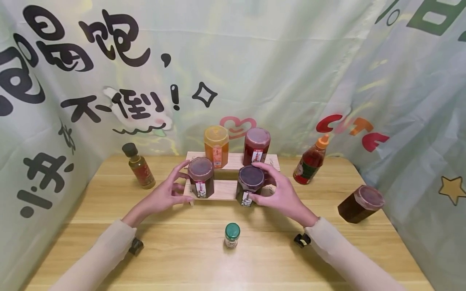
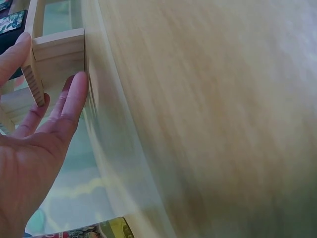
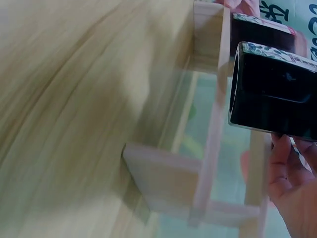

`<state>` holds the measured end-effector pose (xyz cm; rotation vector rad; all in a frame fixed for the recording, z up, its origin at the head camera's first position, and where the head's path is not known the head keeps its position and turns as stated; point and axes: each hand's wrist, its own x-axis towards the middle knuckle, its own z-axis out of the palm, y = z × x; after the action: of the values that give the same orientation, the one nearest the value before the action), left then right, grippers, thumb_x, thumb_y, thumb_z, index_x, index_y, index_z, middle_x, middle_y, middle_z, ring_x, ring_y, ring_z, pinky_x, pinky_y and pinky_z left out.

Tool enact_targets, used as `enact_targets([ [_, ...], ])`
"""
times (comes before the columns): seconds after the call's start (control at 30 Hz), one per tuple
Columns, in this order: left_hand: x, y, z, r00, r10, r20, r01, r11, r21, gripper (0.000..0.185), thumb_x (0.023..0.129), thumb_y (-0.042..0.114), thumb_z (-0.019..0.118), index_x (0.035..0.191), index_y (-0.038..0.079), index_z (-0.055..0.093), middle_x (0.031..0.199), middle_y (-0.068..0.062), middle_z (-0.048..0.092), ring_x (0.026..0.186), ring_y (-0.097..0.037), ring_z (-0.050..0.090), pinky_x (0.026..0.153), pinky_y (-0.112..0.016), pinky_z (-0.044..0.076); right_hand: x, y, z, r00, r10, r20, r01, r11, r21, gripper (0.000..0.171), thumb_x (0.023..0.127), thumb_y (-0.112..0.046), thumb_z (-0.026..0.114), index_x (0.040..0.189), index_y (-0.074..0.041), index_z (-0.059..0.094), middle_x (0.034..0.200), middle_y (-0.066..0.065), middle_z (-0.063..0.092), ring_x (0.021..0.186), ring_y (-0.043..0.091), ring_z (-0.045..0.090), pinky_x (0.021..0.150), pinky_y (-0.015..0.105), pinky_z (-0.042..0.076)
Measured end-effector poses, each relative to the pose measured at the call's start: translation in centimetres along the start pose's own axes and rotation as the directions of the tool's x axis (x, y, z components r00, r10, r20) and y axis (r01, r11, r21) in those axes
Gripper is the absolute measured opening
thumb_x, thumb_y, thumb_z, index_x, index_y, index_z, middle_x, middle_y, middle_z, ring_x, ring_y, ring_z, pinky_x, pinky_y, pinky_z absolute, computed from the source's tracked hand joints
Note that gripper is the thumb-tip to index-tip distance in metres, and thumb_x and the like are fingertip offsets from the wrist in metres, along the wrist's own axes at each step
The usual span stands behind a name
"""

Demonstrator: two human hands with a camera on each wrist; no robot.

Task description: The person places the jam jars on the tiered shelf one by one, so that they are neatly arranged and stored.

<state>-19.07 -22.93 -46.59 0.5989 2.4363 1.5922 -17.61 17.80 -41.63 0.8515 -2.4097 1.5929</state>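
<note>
The pale green fabric backdrop [image 1: 276, 60] behind the bench carries large black Chinese characters. "不倒" followed by an exclamation mark can be read at its left middle; above that run further black characters ending in a comma, the last of them looking like "跑". More black strokes down the left edge are cut off and cannot be read. On the right side of the backdrop, red and orange letters [image 1: 351, 131] spell "CUTE". At the top right corner, dark green strokes are cropped and unreadable. The jars on the stepped wooden rack [image 1: 233, 171] and the bottles bear small labels whose print is too small to make out.
</note>
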Motion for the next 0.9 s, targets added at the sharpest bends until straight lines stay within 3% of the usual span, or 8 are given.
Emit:
enact_targets([
  [0.5,0.2,0.2,0.1,1.000,0.026,0.007,-0.026,1.000,-0.009,0.123,0.088,0.014,0.095,0.174,0.043,0.012,0.154,-0.024,0.049,0.113,-0.038,0.070,0.090,-0.047,0.063,1.4,0.6,2.3,1.000,-0.023,0.007,0.022,0.995,0.094,0.086,0.082,0.001,0.095,0.154,-0.012,0.050,0.137,0.005,0.069,0.119,0.024,0.069,0.099,0.040,0.060],
  [0.7,0.1,0.1,0.1,1.000,0.029,0.004,-0.029,1.000,-0.002,0.123,0.088,0.014,0.094,0.174,0.044,0.012,0.154,-0.025,0.049,0.114,-0.037,0.070,0.090,-0.046,0.063,1.4,0.7,2.8,0.997,-0.077,-0.028,0.078,0.997,0.021,0.085,0.082,-0.002,0.097,0.156,-0.011,0.054,0.137,0.009,0.065,0.119,0.026,0.068,0.098,0.040,0.062],
  [0.9,0.0,0.1,0.1,1.000,0.022,0.001,-0.022,1.000,-0.003,0.123,0.088,0.014,0.094,0.174,0.044,0.012,0.155,-0.025,0.048,0.114,-0.038,0.069,0.089,-0.045,0.064,1.3,0.6,3.4,0.995,-0.071,-0.073,0.067,0.997,-0.048,0.082,0.085,-0.005,0.096,0.155,-0.010,0.054,0.126,0.010,0.070,0.108,0.025,0.071,0.092,0.041,0.065],
])
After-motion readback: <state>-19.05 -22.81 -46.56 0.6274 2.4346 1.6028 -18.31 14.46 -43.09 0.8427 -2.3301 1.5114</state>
